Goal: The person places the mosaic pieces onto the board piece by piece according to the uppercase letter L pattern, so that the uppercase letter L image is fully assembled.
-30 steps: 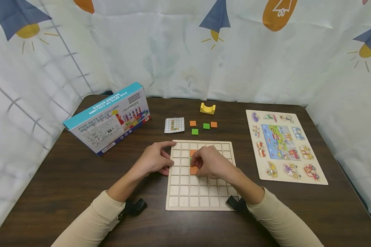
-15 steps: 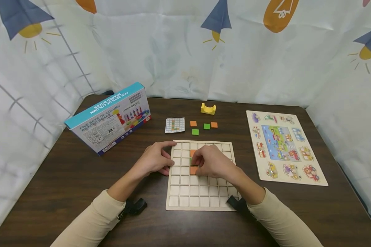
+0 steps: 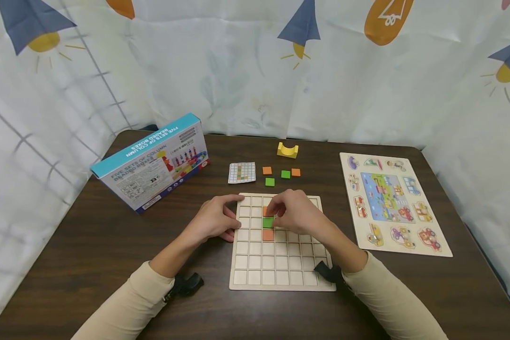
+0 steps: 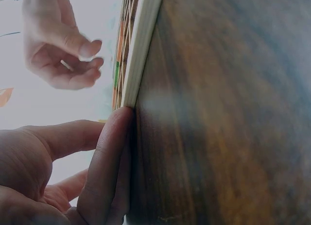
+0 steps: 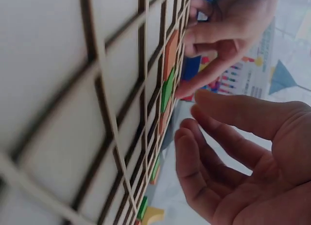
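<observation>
A wooden grid board point(image 3: 255, 278) lies flat on the table. Three square tiles sit in one of its columns: an orange tile point(image 3: 265, 211) partly behind the right fingers, a green tile point(image 3: 267, 223) and a lower orange tile point(image 3: 268, 235). My left hand point(image 3: 214, 218) touches the board's left side, one finger at the top corner and the thumb against the edge, as the left wrist view also shows. Above the tiles is my right hand point(image 3: 299, 212); in the right wrist view its thumb and curved fingers point(image 5: 187, 152) are apart, with nothing between them.
Behind the board lie loose orange and green tiles point(image 3: 269, 182), a small printed grid card point(image 3: 242, 173) and a yellow arch block point(image 3: 287, 150). A bead-set box point(image 3: 153, 165) stands at the left. A picture puzzle board point(image 3: 391, 205) lies at the right.
My right hand has lifted from the tiles and shifted slightly away from me, uncovering the green tile and the lower orange one. The left hand stays at the board's edge.
</observation>
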A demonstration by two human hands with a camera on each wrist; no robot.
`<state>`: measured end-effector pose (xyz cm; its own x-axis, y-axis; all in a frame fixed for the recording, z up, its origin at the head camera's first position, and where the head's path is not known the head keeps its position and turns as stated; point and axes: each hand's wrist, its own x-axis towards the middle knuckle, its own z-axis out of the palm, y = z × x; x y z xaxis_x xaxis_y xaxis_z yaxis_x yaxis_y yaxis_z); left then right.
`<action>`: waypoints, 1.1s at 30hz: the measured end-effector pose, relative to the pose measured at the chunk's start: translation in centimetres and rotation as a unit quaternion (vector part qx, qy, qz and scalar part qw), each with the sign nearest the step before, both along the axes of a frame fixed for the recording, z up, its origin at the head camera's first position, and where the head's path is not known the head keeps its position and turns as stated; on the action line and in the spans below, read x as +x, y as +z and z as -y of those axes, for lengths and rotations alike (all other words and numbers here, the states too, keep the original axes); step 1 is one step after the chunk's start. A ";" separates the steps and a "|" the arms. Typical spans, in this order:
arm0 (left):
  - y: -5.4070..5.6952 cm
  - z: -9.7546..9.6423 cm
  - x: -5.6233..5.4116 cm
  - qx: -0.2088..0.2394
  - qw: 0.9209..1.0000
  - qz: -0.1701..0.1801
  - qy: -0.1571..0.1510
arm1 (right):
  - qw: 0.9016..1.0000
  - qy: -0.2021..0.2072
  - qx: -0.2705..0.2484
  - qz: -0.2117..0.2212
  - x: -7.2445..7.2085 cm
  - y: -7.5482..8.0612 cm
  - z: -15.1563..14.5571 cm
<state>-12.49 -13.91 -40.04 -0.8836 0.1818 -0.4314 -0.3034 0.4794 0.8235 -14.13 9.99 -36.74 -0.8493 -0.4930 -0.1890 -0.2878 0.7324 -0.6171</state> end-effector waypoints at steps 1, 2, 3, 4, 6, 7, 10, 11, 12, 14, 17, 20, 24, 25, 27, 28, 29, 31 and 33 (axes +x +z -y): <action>0.0 0.0 0.0 -0.001 1.000 0.000 0.000 | 1.000 -0.004 0.001 -0.005 -0.3 0.1 -0.1; 0.0 0.0 0.0 -0.001 1.000 0.001 0.000 | 1.000 -0.007 0.000 -0.010 -0.7 0.2 -0.2; 0.0 0.0 0.0 -0.002 1.000 0.001 0.002 | 1.000 -0.010 -0.001 -0.015 -1.2 0.3 -0.3; 0.0 0.0 0.0 -0.002 1.000 0.001 0.002 | 1.000 -0.014 -0.003 -0.019 -1.6 0.5 -0.3; 0.0 -0.1 0.0 -0.002 1.000 0.002 0.003 | 0.999 -0.021 -0.010 -0.025 -2.5 0.7 -0.6; 0.0 -0.1 0.0 -0.002 1.000 0.002 0.004 | 0.999 -0.026 -0.014 -0.025 -3.0 0.7 -0.6; 0.0 -0.2 0.0 -0.003 1.000 0.004 0.005 | 0.999 -0.034 -0.025 -0.024 -4.2 0.7 -0.8; -0.1 -0.2 0.0 -0.003 1.000 0.003 0.004 | 0.999 -0.037 -0.028 -0.021 -4.6 0.7 -0.8; 0.0 -0.2 0.0 -0.004 1.000 0.005 0.007 | 0.999 -0.039 -0.032 -0.018 -5.0 0.6 -0.7; 0.0 -0.2 0.0 -0.007 1.000 0.006 0.008 | 0.998 -0.045 -0.037 -0.012 -5.7 0.4 -0.6; 0.0 -0.2 0.0 -0.008 1.000 0.005 0.008 | 0.997 -0.056 -0.045 -0.003 -6.9 0.0 -0.5; 0.0 -0.3 0.0 -0.007 1.000 0.004 0.008 | 0.996 -0.069 -0.053 0.007 -7.9 -0.6 -0.5; 0.0 -0.3 0.0 -0.009 1.000 0.006 0.005 | 0.994 -0.080 -0.067 0.028 -8.9 -1.3 -0.7; 0.0 -0.3 0.0 -0.010 1.000 0.007 0.004 | 0.994 -0.083 -0.070 0.033 -9.0 -1.5 -0.7; 0.0 -0.3 0.0 -0.014 1.000 0.007 0.002 | 0.993 -0.086 -0.072 0.039 -9.3 -1.7 -0.7; 0.1 -0.3 0.0 -0.016 1.000 0.007 0.002 | 0.993 -0.086 -0.072 0.039 -9.4 -1.8 -0.7; 0.1 -0.3 0.0 -0.017 1.000 0.008 0.003 | 0.993 -0.086 -0.069 0.039 -9.5 -1.8 -0.7; 0.1 -0.3 0.0 -0.020 1.000 0.008 0.003 | 0.994 -0.084 -0.062 0.034 -9.6 -1.9 -0.5; 0.1 -0.3 0.0 -0.022 1.000 0.008 0.004 | 0.995 -0.081 -0.053 0.027 -9.7 -2.0 -0.3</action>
<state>-12.53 -13.60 -39.96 -0.8782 0.1554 -0.4523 -0.3196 0.5129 0.7967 -23.87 10.31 -38.77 -0.9091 -0.3704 -0.1907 -0.1355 0.6959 -0.7053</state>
